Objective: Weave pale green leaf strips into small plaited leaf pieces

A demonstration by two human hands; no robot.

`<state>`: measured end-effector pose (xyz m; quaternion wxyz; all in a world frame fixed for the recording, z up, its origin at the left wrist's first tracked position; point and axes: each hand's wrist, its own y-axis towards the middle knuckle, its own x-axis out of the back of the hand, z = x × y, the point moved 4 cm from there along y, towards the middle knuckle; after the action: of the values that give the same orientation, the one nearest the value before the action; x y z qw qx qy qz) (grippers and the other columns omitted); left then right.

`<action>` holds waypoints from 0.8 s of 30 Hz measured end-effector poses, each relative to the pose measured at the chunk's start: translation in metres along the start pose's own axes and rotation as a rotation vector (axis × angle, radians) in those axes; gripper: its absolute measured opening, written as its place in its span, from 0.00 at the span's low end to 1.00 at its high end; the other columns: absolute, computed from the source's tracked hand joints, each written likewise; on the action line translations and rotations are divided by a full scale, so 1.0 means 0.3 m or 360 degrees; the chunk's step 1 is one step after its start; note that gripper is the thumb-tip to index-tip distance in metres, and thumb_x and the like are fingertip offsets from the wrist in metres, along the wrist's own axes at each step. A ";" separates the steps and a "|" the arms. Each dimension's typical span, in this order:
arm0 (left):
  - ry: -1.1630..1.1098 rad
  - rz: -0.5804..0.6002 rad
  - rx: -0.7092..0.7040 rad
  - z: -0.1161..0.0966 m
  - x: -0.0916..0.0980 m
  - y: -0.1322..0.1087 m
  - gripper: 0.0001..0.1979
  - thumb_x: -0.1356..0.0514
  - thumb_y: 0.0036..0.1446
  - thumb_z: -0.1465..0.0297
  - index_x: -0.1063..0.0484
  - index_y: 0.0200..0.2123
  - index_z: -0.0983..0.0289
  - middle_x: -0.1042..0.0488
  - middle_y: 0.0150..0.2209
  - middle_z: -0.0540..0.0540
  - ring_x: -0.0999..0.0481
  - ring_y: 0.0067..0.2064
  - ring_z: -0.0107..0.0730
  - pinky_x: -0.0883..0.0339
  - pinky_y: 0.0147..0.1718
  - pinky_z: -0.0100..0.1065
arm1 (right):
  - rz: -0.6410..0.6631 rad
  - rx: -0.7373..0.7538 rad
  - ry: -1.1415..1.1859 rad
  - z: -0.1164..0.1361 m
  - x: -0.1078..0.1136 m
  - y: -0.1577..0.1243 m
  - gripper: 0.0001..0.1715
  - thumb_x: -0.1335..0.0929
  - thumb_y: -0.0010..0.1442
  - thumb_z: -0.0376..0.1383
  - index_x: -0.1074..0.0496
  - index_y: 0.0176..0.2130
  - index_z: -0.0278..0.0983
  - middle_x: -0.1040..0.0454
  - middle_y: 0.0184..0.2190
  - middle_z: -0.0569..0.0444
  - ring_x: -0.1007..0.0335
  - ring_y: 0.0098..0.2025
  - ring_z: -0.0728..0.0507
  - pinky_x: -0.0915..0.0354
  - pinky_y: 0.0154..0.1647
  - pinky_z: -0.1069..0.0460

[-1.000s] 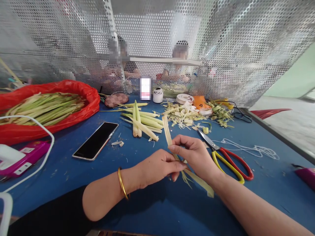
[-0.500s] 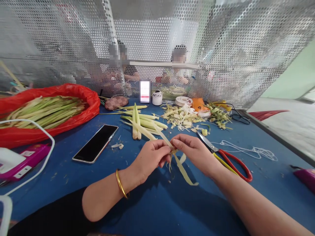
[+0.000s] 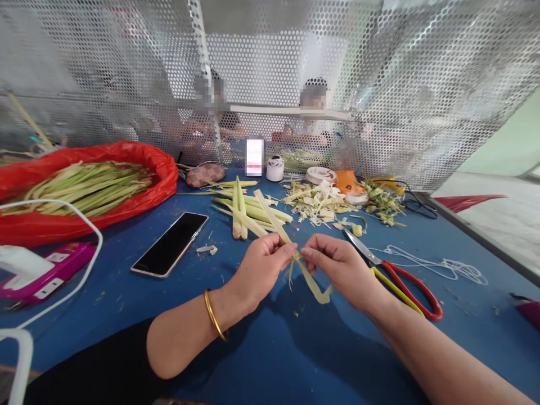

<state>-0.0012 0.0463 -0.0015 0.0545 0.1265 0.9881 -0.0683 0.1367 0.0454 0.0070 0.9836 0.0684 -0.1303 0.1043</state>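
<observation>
A pale yellow-green leaf strip (image 3: 311, 283) is pinched between both my hands just above the blue table (image 3: 270, 349). My left hand (image 3: 259, 267), with a gold bangle on its wrist, grips the strip where it runs up and away to the left. Fingertip to fingertip with it, my right hand (image 3: 341, 267) pinches the same strip. The strip's loose end curls down below my right fingers, and thin fibres hang under the pinch. Red and yellow scissors (image 3: 394, 270) lie just right of my right hand.
A bundle of leaf stalks (image 3: 247, 211) lies beyond my hands, and a pile of trimmings (image 3: 320, 199) further right. A black phone (image 3: 171, 244) lies to the left. A red bag of leaves (image 3: 84, 188) sits far left. White string (image 3: 434, 264) trails right. People sit behind the perforated screen.
My hands have come together and lifted slightly. The strip, held long and straight a second ago, is now bent at the pinch with its lower end curled.
</observation>
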 end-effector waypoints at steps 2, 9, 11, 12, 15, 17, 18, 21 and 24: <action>-0.0029 0.0001 0.0012 -0.002 -0.002 -0.002 0.11 0.39 0.52 0.64 0.35 0.26 0.64 0.42 0.20 0.43 0.47 0.22 0.20 0.53 0.22 0.27 | -0.0007 -0.0001 -0.0004 -0.001 0.002 -0.001 0.17 0.33 0.58 0.44 0.33 0.23 0.38 0.34 0.19 0.59 0.38 0.24 0.49 0.42 0.27 0.53; -0.0026 0.0036 0.0014 -0.009 0.000 0.001 0.10 0.40 0.54 0.65 0.34 0.27 0.65 0.42 0.20 0.43 0.47 0.22 0.19 0.53 0.22 0.26 | -0.0025 -0.0034 0.0011 -0.012 0.007 0.000 0.17 0.33 0.58 0.43 0.34 0.23 0.38 0.35 0.19 0.59 0.41 0.23 0.50 0.44 0.27 0.53; -0.0002 0.0024 0.0005 -0.010 0.002 0.002 0.11 0.40 0.54 0.65 0.34 0.26 0.65 0.44 0.19 0.42 0.49 0.21 0.18 0.55 0.20 0.26 | -0.0044 -0.0038 0.0015 -0.013 0.009 0.002 0.17 0.33 0.58 0.44 0.34 0.22 0.38 0.35 0.18 0.59 0.41 0.24 0.50 0.44 0.27 0.53; 0.0015 0.0006 -0.0006 -0.010 0.003 0.003 0.11 0.40 0.54 0.64 0.35 0.26 0.65 0.45 0.18 0.41 0.50 0.20 0.18 0.56 0.20 0.26 | -0.0051 -0.0033 0.0016 -0.012 0.009 0.002 0.18 0.33 0.59 0.44 0.34 0.22 0.38 0.34 0.19 0.59 0.41 0.24 0.50 0.43 0.28 0.53; 0.0105 -0.0062 -0.0072 -0.008 0.011 0.004 0.12 0.40 0.55 0.64 0.36 0.24 0.65 0.47 0.16 0.41 0.51 0.19 0.18 0.56 0.19 0.26 | -0.0053 -0.0022 0.0074 -0.013 -0.001 0.000 0.16 0.33 0.58 0.45 0.32 0.26 0.37 0.32 0.22 0.58 0.38 0.27 0.49 0.42 0.30 0.53; 0.0184 -0.0093 -0.0111 -0.001 0.016 0.006 0.13 0.41 0.56 0.63 0.36 0.24 0.65 0.45 0.16 0.42 0.48 0.19 0.18 0.55 0.18 0.26 | -0.0033 -0.0046 0.0180 -0.021 -0.015 -0.003 0.13 0.30 0.56 0.45 0.31 0.30 0.37 0.31 0.24 0.59 0.38 0.28 0.49 0.42 0.30 0.53; 0.0219 -0.0100 -0.0123 0.003 0.017 0.007 0.13 0.41 0.56 0.63 0.36 0.24 0.65 0.43 0.16 0.42 0.47 0.19 0.19 0.54 0.18 0.25 | -0.0031 -0.0065 0.0246 -0.026 -0.023 -0.005 0.14 0.29 0.53 0.44 0.32 0.31 0.38 0.31 0.24 0.59 0.37 0.28 0.49 0.42 0.29 0.53; 0.0279 -0.0108 -0.0153 0.009 0.020 0.008 0.13 0.41 0.56 0.64 0.36 0.23 0.64 0.40 0.16 0.43 0.44 0.19 0.19 0.51 0.18 0.25 | -0.0051 -0.0127 0.0422 -0.042 -0.044 -0.011 0.17 0.25 0.48 0.43 0.33 0.30 0.38 0.30 0.23 0.60 0.36 0.27 0.49 0.41 0.29 0.54; 0.0282 -0.0119 -0.0168 0.005 0.018 0.008 0.11 0.40 0.55 0.66 0.36 0.24 0.64 0.40 0.14 0.43 0.44 0.18 0.19 0.51 0.18 0.25 | -0.0070 -0.0209 0.0509 -0.051 -0.055 -0.017 0.17 0.25 0.47 0.43 0.33 0.30 0.37 0.28 0.23 0.58 0.33 0.28 0.48 0.39 0.30 0.53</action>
<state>-0.0057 0.0495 -0.0039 -0.0289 0.0921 0.9953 -0.0067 0.1261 0.0398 -0.0127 0.9962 -0.0105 0.0227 0.0835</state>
